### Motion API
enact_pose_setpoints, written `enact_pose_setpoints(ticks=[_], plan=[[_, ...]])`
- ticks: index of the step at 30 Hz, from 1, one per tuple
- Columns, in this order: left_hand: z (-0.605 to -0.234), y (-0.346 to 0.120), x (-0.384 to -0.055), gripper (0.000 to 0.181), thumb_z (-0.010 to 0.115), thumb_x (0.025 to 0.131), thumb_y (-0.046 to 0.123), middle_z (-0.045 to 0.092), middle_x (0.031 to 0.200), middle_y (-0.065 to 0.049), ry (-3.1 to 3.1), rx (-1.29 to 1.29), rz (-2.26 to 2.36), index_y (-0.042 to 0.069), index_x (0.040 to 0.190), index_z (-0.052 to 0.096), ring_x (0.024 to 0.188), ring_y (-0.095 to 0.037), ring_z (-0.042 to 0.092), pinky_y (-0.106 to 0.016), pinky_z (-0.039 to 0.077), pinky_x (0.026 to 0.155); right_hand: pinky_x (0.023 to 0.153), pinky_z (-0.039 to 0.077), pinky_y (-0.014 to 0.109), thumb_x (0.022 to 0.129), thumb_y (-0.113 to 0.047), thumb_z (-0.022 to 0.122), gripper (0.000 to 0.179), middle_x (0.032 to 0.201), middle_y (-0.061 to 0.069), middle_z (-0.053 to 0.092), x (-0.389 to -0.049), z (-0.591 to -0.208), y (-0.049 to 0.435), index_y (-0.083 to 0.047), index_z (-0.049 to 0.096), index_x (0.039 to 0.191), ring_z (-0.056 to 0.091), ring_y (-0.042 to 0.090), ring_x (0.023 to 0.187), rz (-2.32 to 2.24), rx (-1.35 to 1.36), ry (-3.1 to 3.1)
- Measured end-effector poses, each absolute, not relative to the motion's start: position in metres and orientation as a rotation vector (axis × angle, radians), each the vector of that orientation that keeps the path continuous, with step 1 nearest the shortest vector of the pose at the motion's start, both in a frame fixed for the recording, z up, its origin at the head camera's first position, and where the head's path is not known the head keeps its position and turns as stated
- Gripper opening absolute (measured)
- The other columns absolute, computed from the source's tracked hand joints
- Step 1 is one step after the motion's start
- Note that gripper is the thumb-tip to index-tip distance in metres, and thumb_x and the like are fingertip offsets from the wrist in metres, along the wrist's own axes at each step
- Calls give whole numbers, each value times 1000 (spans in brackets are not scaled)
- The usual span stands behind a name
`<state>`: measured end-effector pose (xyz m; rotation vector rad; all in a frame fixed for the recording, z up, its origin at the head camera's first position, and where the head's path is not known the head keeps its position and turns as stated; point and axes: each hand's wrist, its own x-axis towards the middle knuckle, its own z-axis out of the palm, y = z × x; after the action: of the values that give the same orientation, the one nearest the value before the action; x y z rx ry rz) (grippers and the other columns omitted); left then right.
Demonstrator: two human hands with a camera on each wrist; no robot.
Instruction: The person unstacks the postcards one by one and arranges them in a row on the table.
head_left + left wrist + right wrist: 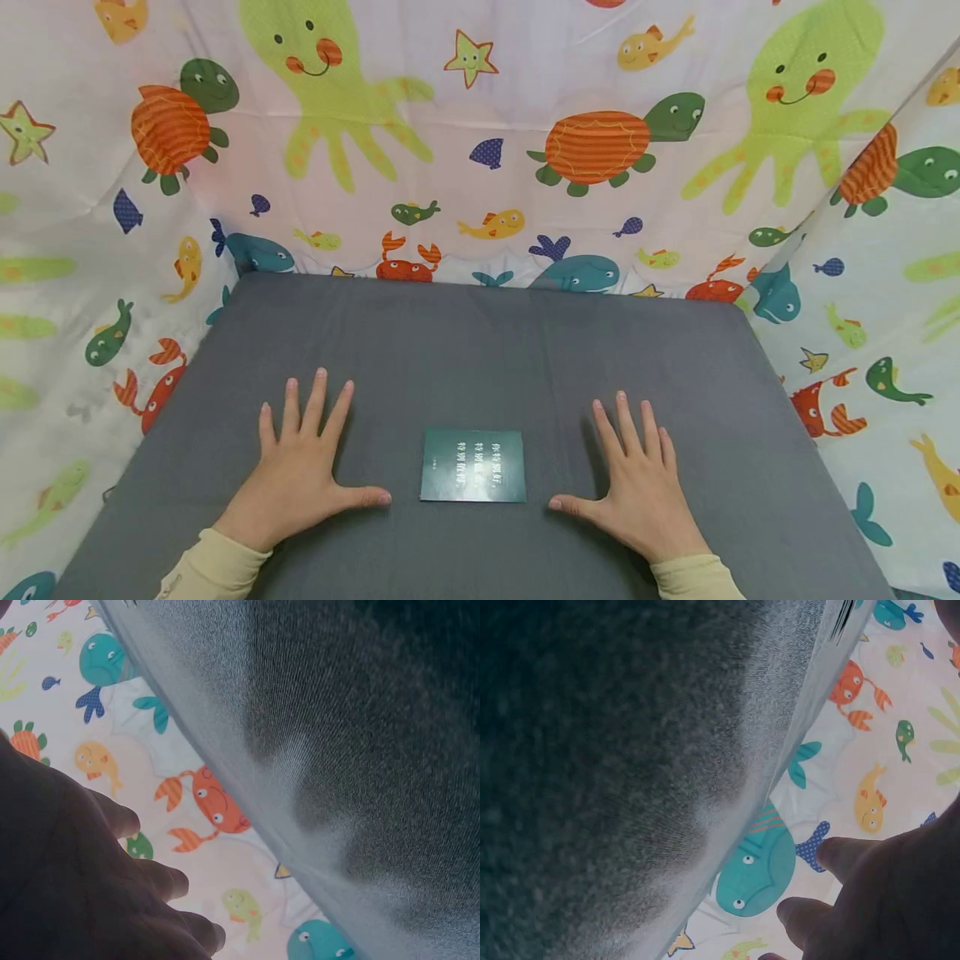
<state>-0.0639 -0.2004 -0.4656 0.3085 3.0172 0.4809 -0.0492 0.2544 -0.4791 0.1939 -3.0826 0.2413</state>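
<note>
A dark green card (474,467) with white printed characters lies flat on the grey cloth surface, between the two hands. To its left, the left hand (296,467) is spread with straight fingers, its thumb pointing at the card and a short gap between them. On the other side the right hand (637,492) is spread the same way, thumb tip a little off the card's right edge. Neither hand holds anything. The left wrist view shows the left hand (97,877) dark against the curtain; the right wrist view shows part of the right hand (885,892). The card is outside both wrist views.
The grey table (480,358) is bordered at the back and both sides by a white curtain (450,108) printed with sea animals. Its back edge runs along the curtain's foot. Pale yellow sleeves (217,567) cover the wrists.
</note>
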Motion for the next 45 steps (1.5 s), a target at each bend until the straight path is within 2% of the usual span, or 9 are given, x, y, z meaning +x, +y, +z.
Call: enact_pose_setpoints(ticks=[17, 27, 34, 42, 45], plan=[[-468, -198, -55, 150, 67, 65, 101, -9, 183, -17, 3009, 280, 532, 22, 176, 5, 164, -59, -9, -89, -3, 118, 126, 20, 77, 62, -107, 60, 146, 183, 17, 10, -49, -474, 257, -23, 21, 175, 9, 53, 166, 216, 206, -3062], [-471, -197, -58, 150, 70, 66, 99, -14, 183, -14, 2982, 292, 596, 26, 176, 0, 165, -54, -16, -85, -12, 121, 126, 21, 76, 61, -107, 62, 147, 183, 16, 8, -54, -471, 246, -24, 20, 175, 5, 49, 168, 262, 232, -3047], [-475, -188, -64, 151, 71, 65, 99, -10, 183, -17, 2989, 370, 596, 23, 176, 3, 166, -56, -10, -85, -3, 122, 127, 23, 74, 60, -106, 63, 147, 183, 15, 8, -59, -470, 226, -24, 22, 175, 8, 49, 168, 271, 294, -3029], [-479, -162, -67, 156, 76, 58, 99, -9, 183, -13, 2957, 501, 606, 28, 176, 2, 167, -51, -10, -83, -2, 124, 127, 28, 73, 61, -106, 63, 143, 183, 14, 12, -61, -475, 201, -26, 26, 174, 14, 47, 168, 291, 397, -3012], [-479, -150, -68, 158, 78, 57, 97, -12, 183, -11, 2939, 575, 603, 27, 176, 2, 168, -48, -10, -81, -1, 126, 126, 30, 72, 60, -106, 64, 144, 183, 13, 15, -61, -477, 193, -26, 27, 173, 17, 46, 167, 290, 439, -3005]])
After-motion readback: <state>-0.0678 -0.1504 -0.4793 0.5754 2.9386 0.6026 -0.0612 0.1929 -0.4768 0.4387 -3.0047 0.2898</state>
